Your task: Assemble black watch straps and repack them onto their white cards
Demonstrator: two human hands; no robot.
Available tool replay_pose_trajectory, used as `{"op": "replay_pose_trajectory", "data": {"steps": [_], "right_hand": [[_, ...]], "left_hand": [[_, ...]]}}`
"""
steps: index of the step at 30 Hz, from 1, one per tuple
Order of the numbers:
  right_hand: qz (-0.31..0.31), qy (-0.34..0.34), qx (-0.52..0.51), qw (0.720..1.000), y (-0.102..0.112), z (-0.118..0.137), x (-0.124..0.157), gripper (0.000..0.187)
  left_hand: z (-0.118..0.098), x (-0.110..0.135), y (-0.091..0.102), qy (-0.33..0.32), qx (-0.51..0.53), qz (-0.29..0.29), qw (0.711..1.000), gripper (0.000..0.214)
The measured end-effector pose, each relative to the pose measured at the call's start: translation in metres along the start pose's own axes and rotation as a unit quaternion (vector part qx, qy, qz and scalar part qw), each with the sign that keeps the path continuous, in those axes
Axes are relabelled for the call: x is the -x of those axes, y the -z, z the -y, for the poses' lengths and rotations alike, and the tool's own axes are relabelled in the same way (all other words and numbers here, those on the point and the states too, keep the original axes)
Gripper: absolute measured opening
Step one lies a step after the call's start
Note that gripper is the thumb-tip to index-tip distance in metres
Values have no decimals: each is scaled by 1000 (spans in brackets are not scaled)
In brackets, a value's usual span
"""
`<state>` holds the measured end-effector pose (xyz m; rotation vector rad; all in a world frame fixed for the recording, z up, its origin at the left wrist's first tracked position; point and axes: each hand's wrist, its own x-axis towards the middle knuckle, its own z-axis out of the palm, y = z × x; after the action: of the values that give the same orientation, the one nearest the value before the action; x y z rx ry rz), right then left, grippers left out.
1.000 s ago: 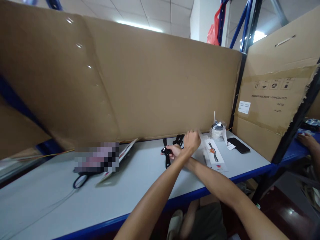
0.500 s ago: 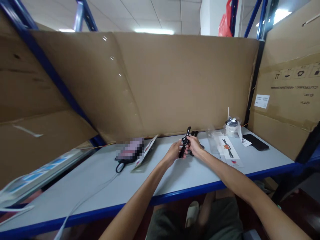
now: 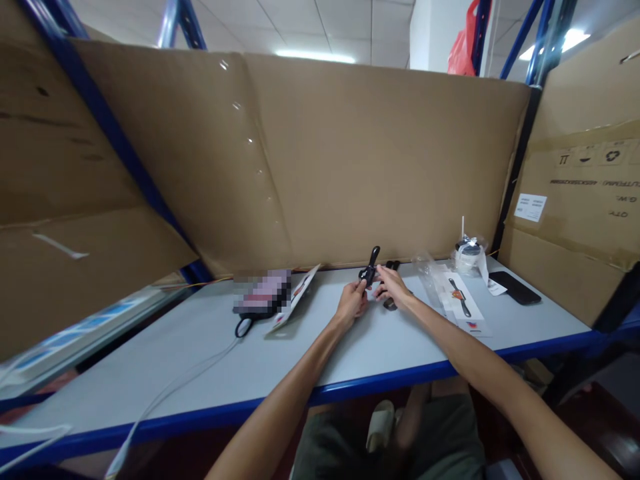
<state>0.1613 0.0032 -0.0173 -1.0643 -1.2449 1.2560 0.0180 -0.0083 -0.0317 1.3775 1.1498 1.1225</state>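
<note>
A black spokeshave (image 3: 373,258) is held up over the table, one handle pointing up and away. My left hand (image 3: 353,298) is closed around its lower handle, thumb near the middle body. My right hand (image 3: 393,288) is just to the right with fingers partly spread. Its index finger reaches to the tool's body; whether it touches is too small to tell. Beneath and behind that hand lies another dark tool (image 3: 390,304), mostly covered. Right of it are a clear plastic wrapper (image 3: 428,270) and a white card (image 3: 469,308) picturing a spokeshave.
A blurred-out item (image 3: 265,293) with a black loop and a leaning card package (image 3: 296,300) are on the left. A phone (image 3: 516,288) and a bagged cup (image 3: 469,250) stand at the right. Cardboard (image 3: 390,160) walls the back; a power strip (image 3: 90,333) lies left.
My right hand has let go of the spokeshave's upper part and opened slightly to the right. My left hand now grips the lower handle more fully. The view has shifted a little.
</note>
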Motion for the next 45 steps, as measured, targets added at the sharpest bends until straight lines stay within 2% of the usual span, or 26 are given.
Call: {"op": "replay_pose_trajectory", "data": {"steps": [3, 5, 7, 9, 12, 17, 21, 25, 29, 31, 34, 36, 40, 43, 45], "right_hand": [[-63, 77, 176, 979, 3, -2, -2, 29], [-38, 130, 246, 960, 2, -3, -1, 31], [18, 154, 269, 951, -1, -4, 1, 30], [43, 165, 270, 948, -3, -5, 4, 28], [49, 157, 255, 953, -5, -4, 7, 27], [60, 88, 176, 979, -3, 1, 9, 23], [61, 40, 99, 992, -3, 2, 13, 20], [51, 29, 68, 996, -5, 0, 15, 18], [38, 66, 147, 986, -3, -3, 12, 15], [33, 110, 233, 966, -1, -4, 11, 14], [-4, 190, 378, 906, 2, -4, 12, 9], [-29, 219, 437, 872, 2, -3, 14, 12], [-15, 242, 466, 851, -1, -1, 20, 32], [11, 252, 478, 841, -1, 0, 21, 35], [2, 248, 487, 838, 0, 1, 21, 35]], "left_hand": [[6, -1, 3, -86, -162, -112, 977, 27], [8, 1, 4, -129, -251, -142, 949, 25], [9, 4, 4, -147, -309, -142, 929, 27], [8, 8, 2, -149, -352, -125, 916, 28], [5, 16, -2, -138, -399, -103, 900, 31], [-5, 27, -6, -104, -466, -87, 874, 32], [-11, 32, -7, -87, -493, -56, 864, 35], [-10, 33, -7, -70, -499, -52, 862, 37], [-4, 29, -6, -67, -487, -56, 869, 37], [-1, 27, -6, -66, -475, -61, 875, 38], [3, 22, -5, -62, -442, -71, 892, 38], [5, 17, -3, -54, -414, -75, 905, 38], [10, 8, 1, -55, -371, -80, 924, 39], [13, 3, 3, -58, -350, -91, 931, 40], [15, 1, 4, -58, -339, -99, 934, 40]]}}
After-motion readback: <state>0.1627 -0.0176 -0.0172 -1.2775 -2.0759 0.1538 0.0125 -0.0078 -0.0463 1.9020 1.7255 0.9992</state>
